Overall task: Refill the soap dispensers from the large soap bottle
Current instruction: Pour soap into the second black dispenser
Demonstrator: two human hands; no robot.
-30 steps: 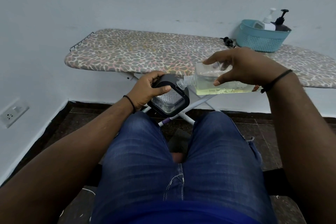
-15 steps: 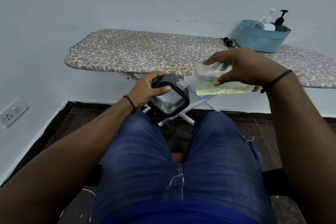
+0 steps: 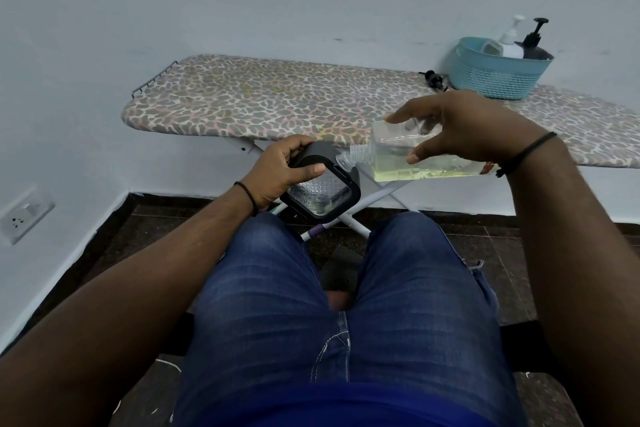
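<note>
A pale wall backs a leopard-print ironing board. Before it, the left hand grips a tilted black dispenser, its opening hidden. The right hand, fingers curled around it, holds the large soap bottle sideways, neck touching the dispenser's top. Farther right, a teal basket half conceals two pump bottles.

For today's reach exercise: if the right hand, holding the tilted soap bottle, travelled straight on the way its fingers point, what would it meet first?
Probably the black dispenser held in the left hand: the right hand points leftward, the soap bottle neck already at the dispenser's rim. Depth is uncertain.
</note>
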